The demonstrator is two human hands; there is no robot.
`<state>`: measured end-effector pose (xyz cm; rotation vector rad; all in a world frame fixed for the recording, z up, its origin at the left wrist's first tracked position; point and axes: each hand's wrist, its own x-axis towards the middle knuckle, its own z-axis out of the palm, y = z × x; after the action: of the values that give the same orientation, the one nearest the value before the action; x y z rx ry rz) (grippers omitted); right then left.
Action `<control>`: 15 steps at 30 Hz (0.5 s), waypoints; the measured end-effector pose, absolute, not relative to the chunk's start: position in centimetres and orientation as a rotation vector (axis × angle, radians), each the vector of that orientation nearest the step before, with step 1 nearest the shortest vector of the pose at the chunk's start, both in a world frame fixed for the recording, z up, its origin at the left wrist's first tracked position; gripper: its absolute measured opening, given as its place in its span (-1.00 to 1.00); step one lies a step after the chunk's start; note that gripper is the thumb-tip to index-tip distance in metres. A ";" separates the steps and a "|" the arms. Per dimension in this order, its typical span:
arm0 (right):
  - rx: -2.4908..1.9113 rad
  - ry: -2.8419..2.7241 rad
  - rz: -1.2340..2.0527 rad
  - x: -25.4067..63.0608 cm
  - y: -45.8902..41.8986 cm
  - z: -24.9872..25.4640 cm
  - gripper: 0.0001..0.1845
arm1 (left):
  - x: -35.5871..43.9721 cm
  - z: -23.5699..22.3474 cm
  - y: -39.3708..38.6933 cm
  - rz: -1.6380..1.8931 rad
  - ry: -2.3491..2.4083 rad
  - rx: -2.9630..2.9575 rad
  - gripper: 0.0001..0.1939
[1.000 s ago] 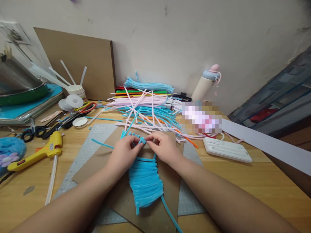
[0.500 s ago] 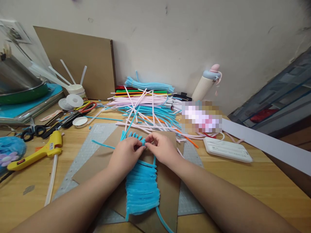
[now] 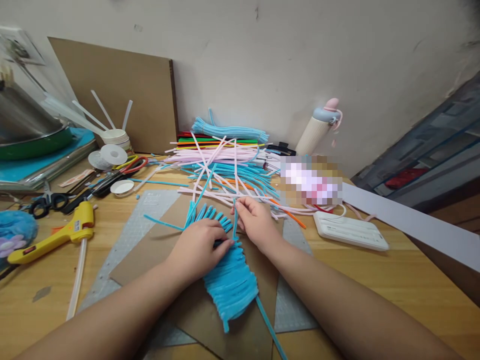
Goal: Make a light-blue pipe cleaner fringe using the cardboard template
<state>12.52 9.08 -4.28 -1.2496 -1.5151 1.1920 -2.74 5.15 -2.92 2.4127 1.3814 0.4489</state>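
Observation:
A bright blue panel of pipe cleaners (image 3: 234, 287), wound in tight rows, lies slanted over cardboard (image 3: 150, 260). My left hand (image 3: 200, 245) is closed on its upper part, thumb on top; the fingers' undersides are hidden. Beyond that hand, a row of blue loops (image 3: 213, 214) sticks out, and one loose end points left. My right hand (image 3: 257, 222) pinches a blue pipe cleaner (image 3: 235, 222) that rises from the panel's upper right edge. Another blue strand (image 3: 270, 322) trails from the panel's lower right corner.
A grey cutting mat (image 3: 294, 300) lies beneath the cardboard. Pink and blue pipe cleaners (image 3: 221, 157) are heaped behind my hands. To the left are a yellow glue gun (image 3: 77, 227) and black scissors (image 3: 48, 202); a white power bank (image 3: 350, 231) and a bottle (image 3: 315, 130) are to the right.
My hands have come apart; the left has shifted slightly down over the panel. My right hand now pulls a strand upright. The panel's lower end has swung to the right.

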 end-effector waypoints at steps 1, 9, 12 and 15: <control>-1.234 -1.467 1.248 12.5 9.1 -4.4 -0.76 | -2.7 -2.9 5.2 0.456 1.409 2.383 -0.77; -1.206 -1.557 1.177 12.5 9.3 -5.4 -0.83 | -2.4 -3.6 5.9 0.448 1.659 2.301 -0.92; -1.246 -1.682 1.061 12.6 9.1 -5.2 -0.84 | -2.4 -3.6 6.1 0.465 1.711 2.269 -0.89; -1.278 -1.792 0.919 12.7 8.7 -4.9 -0.86 | -2.7 -3.4 6.2 0.608 1.762 2.172 -0.91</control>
<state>12.73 8.73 -4.89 -1.2785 -1.7923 0.9193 -2.70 6.19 -3.38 2.1725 1.7616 0.6075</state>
